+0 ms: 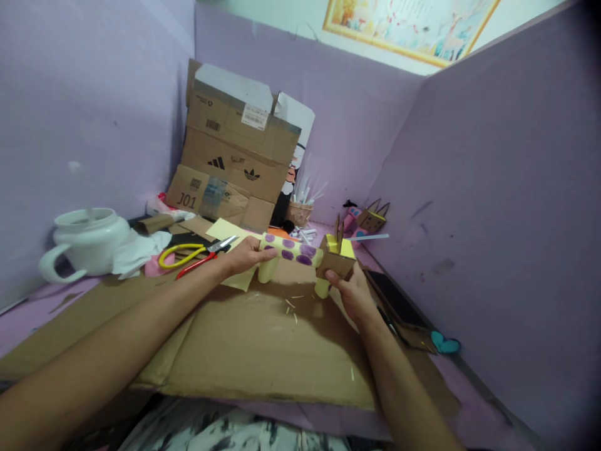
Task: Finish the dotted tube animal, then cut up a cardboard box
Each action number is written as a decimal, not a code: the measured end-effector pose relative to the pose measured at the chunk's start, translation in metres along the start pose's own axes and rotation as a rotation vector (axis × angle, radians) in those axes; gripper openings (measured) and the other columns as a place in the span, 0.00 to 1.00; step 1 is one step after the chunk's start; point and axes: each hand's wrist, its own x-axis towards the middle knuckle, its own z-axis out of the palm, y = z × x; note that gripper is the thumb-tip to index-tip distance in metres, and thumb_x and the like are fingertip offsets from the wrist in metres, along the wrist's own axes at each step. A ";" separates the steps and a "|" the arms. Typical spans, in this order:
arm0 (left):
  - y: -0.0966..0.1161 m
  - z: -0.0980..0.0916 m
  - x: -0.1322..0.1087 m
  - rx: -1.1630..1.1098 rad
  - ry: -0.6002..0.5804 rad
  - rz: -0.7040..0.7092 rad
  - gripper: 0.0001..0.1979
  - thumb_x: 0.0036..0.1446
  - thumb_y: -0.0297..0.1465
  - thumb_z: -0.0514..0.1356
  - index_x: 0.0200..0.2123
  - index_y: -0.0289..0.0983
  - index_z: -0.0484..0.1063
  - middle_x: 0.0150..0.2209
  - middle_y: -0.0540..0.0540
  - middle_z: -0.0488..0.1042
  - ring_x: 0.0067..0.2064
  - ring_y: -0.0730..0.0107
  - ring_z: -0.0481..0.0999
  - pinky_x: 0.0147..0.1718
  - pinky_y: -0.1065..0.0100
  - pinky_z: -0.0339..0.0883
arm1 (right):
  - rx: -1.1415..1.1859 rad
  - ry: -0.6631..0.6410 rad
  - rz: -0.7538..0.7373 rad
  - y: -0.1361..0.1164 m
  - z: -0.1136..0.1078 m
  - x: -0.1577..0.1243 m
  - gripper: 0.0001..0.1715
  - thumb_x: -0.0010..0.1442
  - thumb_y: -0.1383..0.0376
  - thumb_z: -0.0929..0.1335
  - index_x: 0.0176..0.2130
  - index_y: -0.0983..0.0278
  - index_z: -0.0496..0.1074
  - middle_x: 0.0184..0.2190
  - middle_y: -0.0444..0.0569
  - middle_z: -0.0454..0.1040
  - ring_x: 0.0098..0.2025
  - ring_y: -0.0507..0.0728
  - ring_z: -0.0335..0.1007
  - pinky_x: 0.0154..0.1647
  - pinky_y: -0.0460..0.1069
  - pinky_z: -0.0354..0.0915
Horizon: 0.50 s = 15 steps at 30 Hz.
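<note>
Between my hands is a paper-craft animal with a yellow tube body [292, 248] covered in purple spots. Short yellow tube legs [267, 270] extend below it. My left hand [248, 255] grips the left end of the tube, thumb on the near side. At the other end, my right hand [351, 289] is closed on a small cardboard box head [337, 263] with upright cardboard ears and yellow paper on top. A pale straw-like stick [370, 237] shows behind the head; whether it is attached I cannot tell. Yellow paper [237, 282] lies beside my left hand.
A flat cardboard sheet [263, 351] with yellow scraps covers the near table. Yellow-and-red-handled scissors [206, 252] and a white pot [91, 244] are at left. Behind stand an unfolded carton [235, 147] and a basket [299, 214] of white sticks. Another cardboard figure [370, 219] sits back right; purple walls enclose everything.
</note>
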 end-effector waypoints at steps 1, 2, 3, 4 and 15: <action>0.000 0.000 0.000 0.003 -0.004 -0.004 0.14 0.44 0.39 0.60 0.17 0.34 0.70 0.17 0.53 0.64 0.22 0.75 0.62 0.22 0.73 0.56 | 0.000 0.001 0.000 0.000 0.000 0.000 0.33 0.42 0.62 0.74 0.48 0.60 0.64 0.47 0.51 0.71 0.47 0.61 0.67 0.49 0.56 0.61; 0.000 0.000 0.000 0.006 -0.007 -0.006 0.14 0.44 0.39 0.59 0.18 0.34 0.70 0.17 0.53 0.64 0.22 0.75 0.62 0.22 0.73 0.56 | 0.003 0.004 0.000 0.000 0.000 0.000 0.34 0.42 0.62 0.74 0.49 0.60 0.64 0.47 0.51 0.70 0.47 0.61 0.67 0.50 0.56 0.61; 0.000 0.000 0.001 0.010 -0.008 -0.007 0.14 0.44 0.39 0.59 0.18 0.34 0.70 0.17 0.53 0.65 0.22 0.75 0.62 0.22 0.73 0.56 | 0.002 0.008 0.003 0.000 0.000 0.000 0.35 0.42 0.62 0.74 0.49 0.60 0.63 0.47 0.51 0.70 0.47 0.61 0.67 0.50 0.56 0.60; 0.000 0.000 0.001 0.013 -0.009 -0.009 0.14 0.44 0.39 0.59 0.18 0.34 0.69 0.17 0.53 0.65 0.22 0.75 0.62 0.22 0.73 0.56 | -0.002 0.012 0.006 -0.001 0.000 0.000 0.35 0.42 0.62 0.74 0.50 0.60 0.63 0.47 0.51 0.71 0.47 0.61 0.67 0.50 0.56 0.60; -0.002 0.000 0.001 0.020 -0.019 -0.017 0.15 0.44 0.41 0.59 0.18 0.34 0.68 0.18 0.53 0.65 0.23 0.75 0.62 0.24 0.72 0.57 | 0.011 0.017 0.014 -0.001 0.001 0.000 0.36 0.42 0.63 0.74 0.51 0.60 0.62 0.48 0.51 0.70 0.48 0.61 0.66 0.51 0.57 0.60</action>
